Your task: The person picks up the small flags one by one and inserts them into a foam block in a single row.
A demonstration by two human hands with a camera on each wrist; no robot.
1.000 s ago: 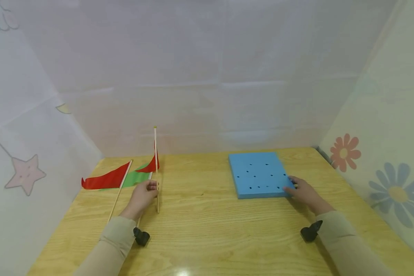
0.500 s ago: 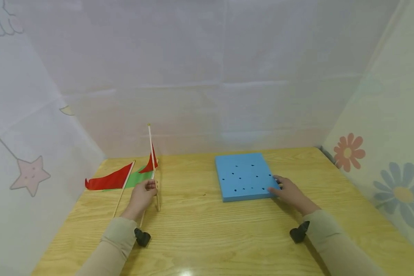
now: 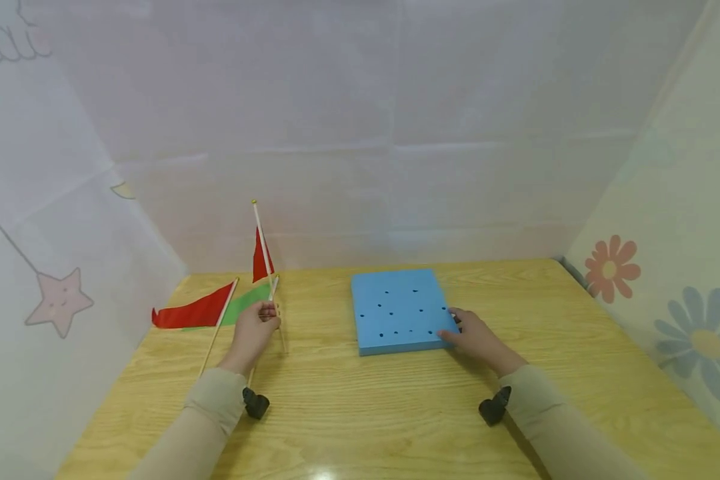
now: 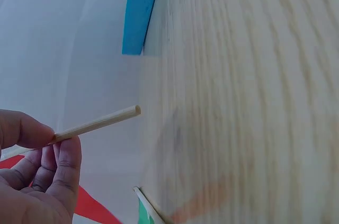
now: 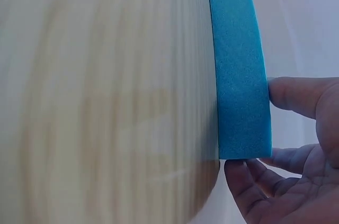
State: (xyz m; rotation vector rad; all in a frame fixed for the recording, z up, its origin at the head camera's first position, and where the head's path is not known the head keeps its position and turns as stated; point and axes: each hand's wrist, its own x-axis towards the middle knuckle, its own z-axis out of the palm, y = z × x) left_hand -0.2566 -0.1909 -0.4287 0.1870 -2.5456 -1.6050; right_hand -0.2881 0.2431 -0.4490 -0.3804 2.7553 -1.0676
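The blue board (image 3: 402, 300) has slid leftward across the bench (image 3: 348, 413) over the last second, and now lies flat near the middle with its holes (image 3: 421, 310) facing up. The right hand (image 3: 474, 337) has travelled with it: the thumb is on the top edge at the near right corner and the fingers sit against the right side, gripping it narrowly.

Meanwhile the left hand (image 3: 255, 330) has raised a red flag (image 3: 261, 257). Thumb and fingertips pinch its stick (image 4: 98, 125) partway down, the top now tilts left, and the lower end appears clear of the bench. The cloth, which drooped lower a second ago, now hangs closer to the pole.

Another red flag (image 3: 198, 311) and a green flag (image 3: 247, 301) lie beside the left hand, where they were. As I judge it, the shift leaves the board and the held flag closer together for the work in hand.
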